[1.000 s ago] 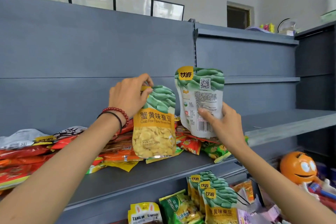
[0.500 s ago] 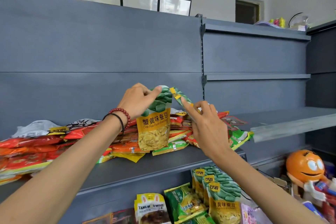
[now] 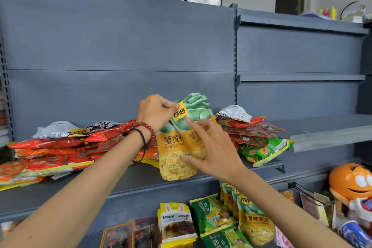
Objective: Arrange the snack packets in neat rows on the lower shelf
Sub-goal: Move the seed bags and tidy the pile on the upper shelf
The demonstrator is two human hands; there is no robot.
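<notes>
Two green-and-yellow broad bean packets (image 3: 174,153) stand upright, one against the other, on the grey middle shelf (image 3: 124,183). My left hand (image 3: 155,111) pinches their top corner at the yellow logo tab. My right hand (image 3: 213,147) lies flat on the front of the right packet, fingers spread, hiding much of it. Below, on the lower shelf, upright packets stand side by side: more broad bean packets (image 3: 254,221), green packets (image 3: 213,215) and a yellow-white Tang packet (image 3: 176,221).
Heaps of red and orange snack packets (image 3: 56,151) lie flat at the left of the middle shelf; another red and green pile (image 3: 257,139) lies at its right. An orange round-faced figure (image 3: 351,182) stands at lower right. The neighbouring shelf (image 3: 330,135) juts out to the right.
My right hand has set its packet against the one in my left hand and now rests flat on the pair. The packets moved down onto the shelf.
</notes>
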